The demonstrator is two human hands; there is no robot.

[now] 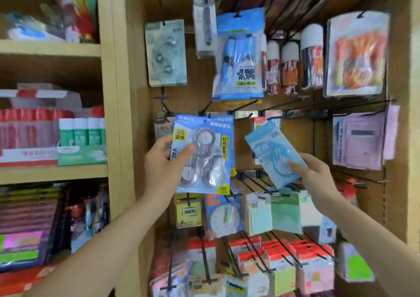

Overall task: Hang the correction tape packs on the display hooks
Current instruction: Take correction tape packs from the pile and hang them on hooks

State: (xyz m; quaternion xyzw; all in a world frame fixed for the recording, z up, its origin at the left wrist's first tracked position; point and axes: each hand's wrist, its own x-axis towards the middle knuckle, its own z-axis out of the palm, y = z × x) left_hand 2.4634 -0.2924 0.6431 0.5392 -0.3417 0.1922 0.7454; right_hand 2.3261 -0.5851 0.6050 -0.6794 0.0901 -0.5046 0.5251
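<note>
Both hands gripping, left hand (pixel 164 160) three-pack (pixel 203 153), right hand (pixel 314 174) single pack (pixel 273 153)

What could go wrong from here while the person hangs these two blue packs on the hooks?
1. The right hand pinches the small pale blue plastic pack only at its lower end, and the pack is tilted, so it may slip.
2. The left hand holds the large blue card pack of three tapes so that it blocks the view behind it. Aiming its hole could be hard.
</note>
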